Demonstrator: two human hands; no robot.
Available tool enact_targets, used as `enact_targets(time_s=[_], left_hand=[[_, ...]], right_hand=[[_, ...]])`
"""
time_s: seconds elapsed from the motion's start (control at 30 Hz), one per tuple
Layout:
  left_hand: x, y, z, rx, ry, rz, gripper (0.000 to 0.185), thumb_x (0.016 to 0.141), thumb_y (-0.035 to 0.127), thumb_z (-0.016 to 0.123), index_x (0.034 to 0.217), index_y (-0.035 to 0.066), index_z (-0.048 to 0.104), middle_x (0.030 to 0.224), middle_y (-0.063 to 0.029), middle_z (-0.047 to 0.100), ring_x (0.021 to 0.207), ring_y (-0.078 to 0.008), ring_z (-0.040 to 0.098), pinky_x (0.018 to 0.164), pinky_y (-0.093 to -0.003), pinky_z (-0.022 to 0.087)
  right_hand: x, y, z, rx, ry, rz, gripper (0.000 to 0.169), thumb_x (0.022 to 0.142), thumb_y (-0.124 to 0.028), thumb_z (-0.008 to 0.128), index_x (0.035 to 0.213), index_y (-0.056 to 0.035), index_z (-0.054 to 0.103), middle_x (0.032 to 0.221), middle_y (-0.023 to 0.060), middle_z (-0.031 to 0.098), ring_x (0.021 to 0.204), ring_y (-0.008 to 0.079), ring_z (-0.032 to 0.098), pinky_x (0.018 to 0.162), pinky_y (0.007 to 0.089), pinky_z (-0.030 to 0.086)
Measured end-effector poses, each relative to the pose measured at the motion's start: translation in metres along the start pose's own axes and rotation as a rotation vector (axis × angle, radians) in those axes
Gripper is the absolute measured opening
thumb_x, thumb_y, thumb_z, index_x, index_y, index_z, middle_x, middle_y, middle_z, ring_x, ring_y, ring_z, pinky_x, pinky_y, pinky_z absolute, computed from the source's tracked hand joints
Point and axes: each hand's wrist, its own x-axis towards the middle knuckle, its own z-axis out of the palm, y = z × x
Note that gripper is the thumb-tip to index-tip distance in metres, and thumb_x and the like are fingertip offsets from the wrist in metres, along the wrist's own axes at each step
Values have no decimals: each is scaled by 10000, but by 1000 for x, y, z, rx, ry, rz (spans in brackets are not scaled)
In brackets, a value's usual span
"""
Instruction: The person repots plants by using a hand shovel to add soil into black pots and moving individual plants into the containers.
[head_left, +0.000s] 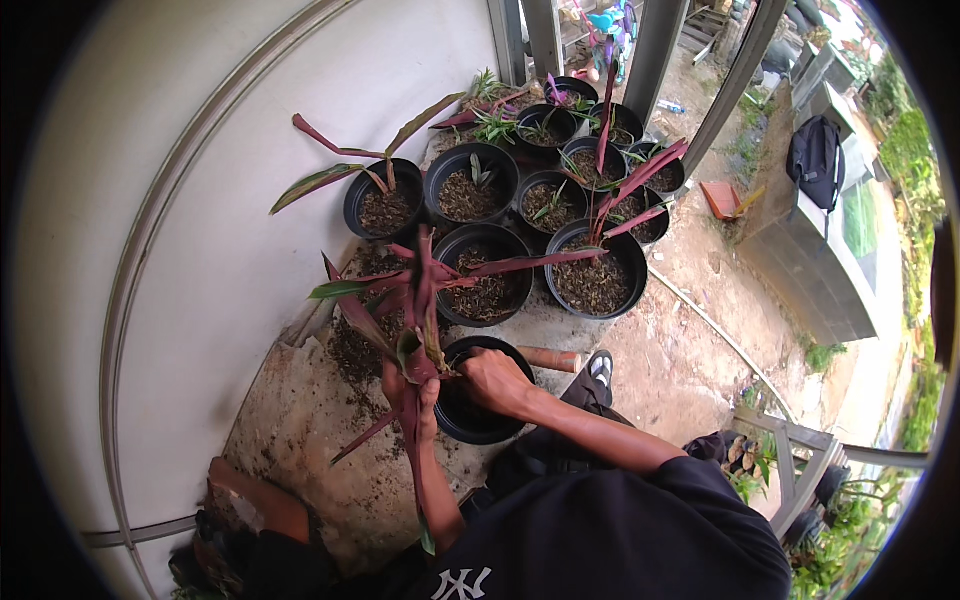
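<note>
My left hand (420, 401) grips the lower stem of a plant with long purple-and-green leaves (420, 345), holding it tilted at the left rim of a black plastic pot (484, 435). My right hand (499, 379) is over that pot, its fingers curled by the plant's root end. Its fingertips are hidden, so I cannot tell whether they pinch anything. The pot's inside looks dark and is largely covered by my right hand.
Beyond stand several black pots, including a soil-filled one (484, 292) and one with a purple-leaved plant (592, 281). A brown cylindrical piece (551, 358) lies beside the near pot. Loose soil (367, 352) covers the floor. A bare limb (259, 495) rests lower left, its owner unclear.
</note>
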Motion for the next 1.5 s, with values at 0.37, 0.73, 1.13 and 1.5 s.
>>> enact_targets(time_s=[0.37,0.73,1.13,1.5], left_hand=[[-34,9,7,272,115,56,777,889,315,817,1514,29,454,1475,-148,482,1387,-267,479,1035,-441,521],[-74,-49,32,164,581,-318,429,1050,211,549,1413,-18,565,1218,-127,636,1143,-230,616,892,-359,522],[-74,-79,30,594,597,-229,377,1055,191,567,1225,-133,656,1085,-253,706,999,-339,650,929,-449,487],[-58,-59,40,370,607,-168,404,1123,254,494,1246,-86,674,1081,-175,713,959,-229,672,831,-411,550]], right_hand=[[2,12,20,355,188,-431,160,809,-73,695,963,-32,715,887,148,683,828,317,698,734,420,552],[5,9,24,-32,-75,-126,62,789,2,662,800,59,685,820,315,700,836,490,727,740,531,612],[2,17,15,-56,-90,-102,100,854,-48,661,845,51,674,801,311,681,787,475,712,693,530,587],[0,13,16,-115,-174,-64,106,821,-4,643,886,47,709,868,304,718,886,473,734,777,540,607]])
